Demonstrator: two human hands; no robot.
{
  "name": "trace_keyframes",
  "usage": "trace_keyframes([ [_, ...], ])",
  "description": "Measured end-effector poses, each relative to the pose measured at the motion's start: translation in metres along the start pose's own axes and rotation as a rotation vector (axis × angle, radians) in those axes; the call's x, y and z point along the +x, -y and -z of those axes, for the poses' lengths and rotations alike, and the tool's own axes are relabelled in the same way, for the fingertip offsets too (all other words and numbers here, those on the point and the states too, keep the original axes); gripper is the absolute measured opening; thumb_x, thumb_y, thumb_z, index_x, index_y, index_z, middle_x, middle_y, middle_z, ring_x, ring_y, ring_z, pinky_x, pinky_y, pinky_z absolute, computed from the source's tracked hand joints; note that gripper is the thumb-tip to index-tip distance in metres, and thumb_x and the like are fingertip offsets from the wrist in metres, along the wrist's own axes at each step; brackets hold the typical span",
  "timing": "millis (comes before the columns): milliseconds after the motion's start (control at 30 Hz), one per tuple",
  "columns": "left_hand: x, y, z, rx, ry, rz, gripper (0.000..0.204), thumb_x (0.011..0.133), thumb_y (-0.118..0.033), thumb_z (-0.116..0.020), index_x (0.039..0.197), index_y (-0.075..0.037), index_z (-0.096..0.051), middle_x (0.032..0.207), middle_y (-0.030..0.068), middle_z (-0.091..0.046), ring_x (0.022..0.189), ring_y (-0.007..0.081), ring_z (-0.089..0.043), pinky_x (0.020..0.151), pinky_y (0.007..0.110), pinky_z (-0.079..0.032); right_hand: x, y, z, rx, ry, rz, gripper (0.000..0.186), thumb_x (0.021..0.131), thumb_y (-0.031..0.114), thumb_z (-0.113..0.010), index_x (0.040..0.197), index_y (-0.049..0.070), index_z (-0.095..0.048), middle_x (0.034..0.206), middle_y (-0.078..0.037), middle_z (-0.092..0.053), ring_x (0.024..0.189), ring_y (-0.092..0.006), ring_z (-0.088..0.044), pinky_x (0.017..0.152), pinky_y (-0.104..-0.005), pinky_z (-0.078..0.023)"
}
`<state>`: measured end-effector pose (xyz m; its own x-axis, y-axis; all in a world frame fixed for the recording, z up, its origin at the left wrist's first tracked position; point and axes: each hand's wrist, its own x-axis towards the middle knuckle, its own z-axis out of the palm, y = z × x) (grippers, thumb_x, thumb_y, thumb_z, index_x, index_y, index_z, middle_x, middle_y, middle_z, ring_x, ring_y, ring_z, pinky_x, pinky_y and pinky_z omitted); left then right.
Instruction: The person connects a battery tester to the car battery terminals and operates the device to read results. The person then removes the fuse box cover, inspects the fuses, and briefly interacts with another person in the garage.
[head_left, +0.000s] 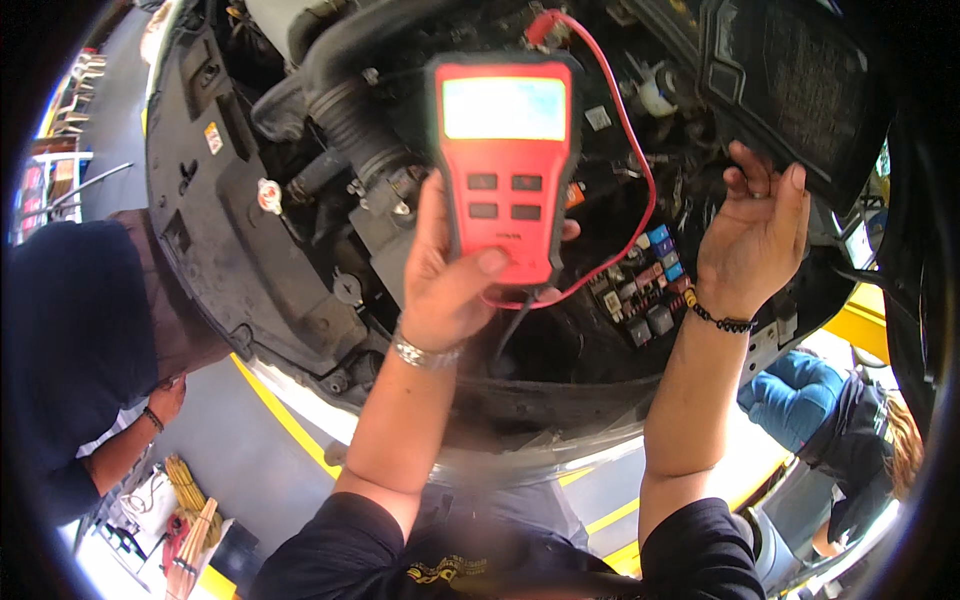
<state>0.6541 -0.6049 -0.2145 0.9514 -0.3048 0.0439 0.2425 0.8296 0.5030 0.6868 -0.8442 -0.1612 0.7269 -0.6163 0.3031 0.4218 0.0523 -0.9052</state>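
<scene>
My left hand [445, 295] is closed round a red and black handheld battery tester [508, 215], its thumb on the lower front. The tester's screen is lit and washed out by glare. A red lead [645, 165] loops from the tester's lower end up to a red clamp [545, 28] deeper in the engine bay. At the right, my right hand [750, 240] grips the lower edge of a black fuse box cover [800, 95], which is tilted up. Below it lies the uncovered fuse box [645, 285], with coloured fuses and relays.
A black ribbed air intake hose [355, 120] and a plastic front panel [240, 200] fill the left of the engine bay. One person [90, 350] stands at the left, another [850, 410] bends at the lower right. Bundled tools and cables [185, 510] lie at the lower left.
</scene>
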Motion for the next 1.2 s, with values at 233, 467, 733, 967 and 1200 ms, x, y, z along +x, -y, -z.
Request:
trace_keyframes([
  [233,-0.003,0.005,0.021,-0.020,0.021,-0.004,0.094,0.080,0.002,-0.057,0.159,-0.013,-0.007,0.145,0.0290,-0.044,0.126,0.0463,-0.055,0.082,0.055,-0.063,-0.001,0.002,0.003,0.032,-0.029,-0.010,0.028,0.102,0.027,-0.058,0.113,0.001,-0.061,0.107,-0.013,-0.071,0.093,-0.0234,-0.069,0.077,-0.0329,-0.050],
  [467,-0.006,0.017,0.030,0.041,0.006,-0.004,0.108,0.071,0.006,-0.058,0.163,-0.022,-0.008,0.154,0.0202,-0.038,0.121,0.0394,-0.060,0.088,0.052,-0.058,0.001,0.004,-0.007,0.064,-0.255,-0.042,0.041,0.103,0.032,-0.056,0.129,0.000,-0.060,0.123,-0.012,-0.067,0.110,-0.0244,-0.064,0.098,-0.0399,-0.051],
  [733,-0.006,0.014,0.034,-0.024,-0.002,0.024,0.107,0.070,0.011,-0.054,0.162,-0.022,-0.010,0.153,0.0197,-0.039,0.115,0.0381,-0.063,0.085,0.053,-0.059,0.000,0.005,-0.009,-0.123,-0.311,0.004,0.040,0.103,0.032,-0.055,0.128,0.001,-0.060,0.121,-0.011,-0.066,0.107,-0.0259,-0.066,0.094,-0.0438,-0.055],
  [967,-0.006,0.018,0.038,-0.004,0.032,0.017,0.107,0.073,0.012,-0.056,0.162,-0.026,-0.010,0.152,0.0185,-0.041,0.114,0.0376,-0.064,0.084,0.053,-0.059,-0.002,0.007,-0.012,0.025,-0.293,-0.049,0.042,0.103,0.030,-0.056,0.127,-0.004,-0.059,0.124,-0.013,-0.065,0.110,-0.0256,-0.065,0.099,-0.0392,-0.053],
  [1200,-0.007,0.018,0.036,0.054,0.013,-0.008,0.103,0.077,0.011,-0.061,0.161,-0.020,-0.010,0.149,0.0196,-0.044,0.114,0.0377,-0.065,0.082,0.052,-0.061,-0.002,0.008,-0.018,-0.034,-0.293,0.003,0.045,0.104,0.034,-0.054,0.128,-0.004,-0.058,0.125,-0.014,-0.064,0.109,-0.0268,-0.065,0.099,-0.0403,-0.053],
])
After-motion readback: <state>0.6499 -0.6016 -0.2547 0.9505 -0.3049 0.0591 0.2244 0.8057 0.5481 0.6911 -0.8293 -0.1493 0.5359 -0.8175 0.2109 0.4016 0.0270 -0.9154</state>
